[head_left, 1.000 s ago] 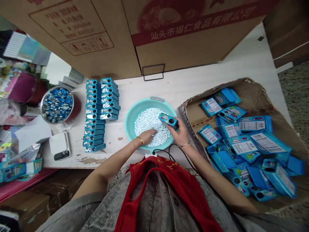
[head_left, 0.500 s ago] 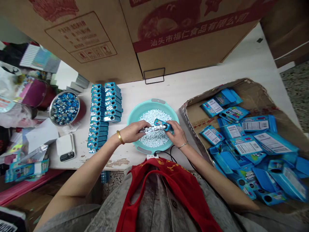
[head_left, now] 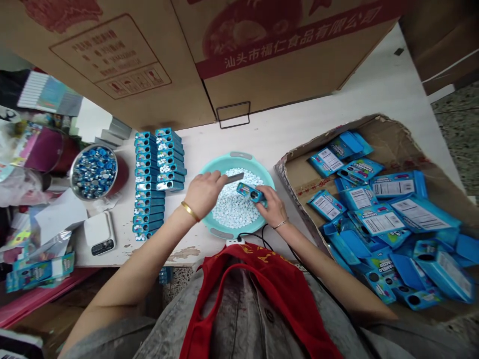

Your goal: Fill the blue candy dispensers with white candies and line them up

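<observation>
A teal basin (head_left: pixel 211 175) full of small white tablets (head_left: pixel 234 209) sits on the white table in front of me. My left hand (head_left: pixel 202 192) hovers over the basin's left side, fingers closed on a thin grey strip (head_left: pixel 235 176) that points right. My right hand (head_left: pixel 271 207) is at the basin's right rim, closed on a small blue box (head_left: pixel 250 192) with a round hole in its face. Strip and box are a short way apart.
Two rows of filled blue boxes (head_left: pixel 156 177) stand left of the basin. A metal bowl of blue pieces (head_left: pixel 93 172) and a small scale (head_left: pixel 100 232) lie further left. A torn cardboard tray (head_left: pixel 392 144) of blue boxes is right. Big cartons (head_left: pixel 194 60) stand behind.
My left hand left the tablets, met the box held by my right hand, then drew back left and up with the grey strip. The box sank lower over the basin.
</observation>
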`<action>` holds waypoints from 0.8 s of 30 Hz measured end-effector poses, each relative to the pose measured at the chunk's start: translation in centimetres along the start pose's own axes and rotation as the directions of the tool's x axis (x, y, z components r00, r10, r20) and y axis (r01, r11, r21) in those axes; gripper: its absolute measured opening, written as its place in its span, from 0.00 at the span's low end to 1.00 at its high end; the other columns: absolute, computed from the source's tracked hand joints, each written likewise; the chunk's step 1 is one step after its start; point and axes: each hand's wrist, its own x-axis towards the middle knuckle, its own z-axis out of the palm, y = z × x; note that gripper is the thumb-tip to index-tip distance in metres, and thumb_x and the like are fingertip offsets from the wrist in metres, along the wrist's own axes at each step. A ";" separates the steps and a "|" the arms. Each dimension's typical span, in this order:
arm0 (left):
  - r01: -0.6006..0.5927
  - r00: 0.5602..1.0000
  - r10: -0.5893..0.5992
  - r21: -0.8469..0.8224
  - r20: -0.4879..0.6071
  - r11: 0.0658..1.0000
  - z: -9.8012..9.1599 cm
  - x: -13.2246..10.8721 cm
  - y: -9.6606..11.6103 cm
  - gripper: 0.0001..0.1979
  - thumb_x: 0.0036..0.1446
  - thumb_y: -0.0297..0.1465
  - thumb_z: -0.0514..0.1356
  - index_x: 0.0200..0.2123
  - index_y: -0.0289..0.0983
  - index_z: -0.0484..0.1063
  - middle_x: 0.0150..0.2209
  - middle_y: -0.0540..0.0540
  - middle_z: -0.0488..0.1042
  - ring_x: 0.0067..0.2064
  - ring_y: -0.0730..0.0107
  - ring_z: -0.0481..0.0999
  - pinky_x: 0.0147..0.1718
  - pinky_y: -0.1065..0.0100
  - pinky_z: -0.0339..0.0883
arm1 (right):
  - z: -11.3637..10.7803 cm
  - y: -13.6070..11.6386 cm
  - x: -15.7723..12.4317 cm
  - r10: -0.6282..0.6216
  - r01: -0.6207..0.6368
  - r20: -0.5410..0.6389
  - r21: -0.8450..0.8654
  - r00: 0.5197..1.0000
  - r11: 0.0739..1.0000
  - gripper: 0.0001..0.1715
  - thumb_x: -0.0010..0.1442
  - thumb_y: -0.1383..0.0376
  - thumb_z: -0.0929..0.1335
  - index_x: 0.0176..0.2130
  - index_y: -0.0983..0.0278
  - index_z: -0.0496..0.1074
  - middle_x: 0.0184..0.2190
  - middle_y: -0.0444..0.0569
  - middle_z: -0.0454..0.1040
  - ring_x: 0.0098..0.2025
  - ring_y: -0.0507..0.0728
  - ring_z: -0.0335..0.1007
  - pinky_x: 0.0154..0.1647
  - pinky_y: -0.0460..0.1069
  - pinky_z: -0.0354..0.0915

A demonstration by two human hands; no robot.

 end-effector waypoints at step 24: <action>-0.007 0.965 0.238 -0.890 0.113 0.455 14.8 -0.1 0.3 0.19 0.53 0.31 0.62 0.49 0.34 0.69 0.40 0.46 0.73 0.36 0.71 0.69 0.39 0.69 0.65 | -0.8 1.6 1.3 0.230 -0.187 -0.144 0.262 0.962 0.947 0.26 0.55 0.55 0.71 0.50 0.60 0.64 0.42 0.48 0.71 0.43 0.57 0.69 0.48 0.54 0.68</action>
